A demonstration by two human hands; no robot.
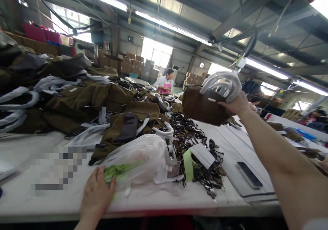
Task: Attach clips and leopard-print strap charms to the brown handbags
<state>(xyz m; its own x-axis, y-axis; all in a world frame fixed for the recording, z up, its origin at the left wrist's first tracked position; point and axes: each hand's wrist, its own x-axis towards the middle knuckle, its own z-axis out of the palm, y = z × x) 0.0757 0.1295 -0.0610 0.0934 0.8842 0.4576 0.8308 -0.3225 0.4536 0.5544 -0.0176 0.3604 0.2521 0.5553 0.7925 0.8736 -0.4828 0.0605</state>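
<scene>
Brown bag [196, 103] held up above table [143, 201], right of centre, wrapped pale handles [235, 83] uppermost. Right hand [238, 103] closed on bag's upper edge by handles, thumb across front; fingers partly hidden. Left hand [96, 190] low at table's near side, thumb apart from fingers, touching clear plastic bag [146, 151] near green material [116, 171]; cannot tell whether it pinches film. Beyond plastic bag, heap of dark straps [189, 132]; phone [249, 174] to right. Olive bags [84, 100] piled left. Person in pink apron [166, 84] farther back.
</scene>
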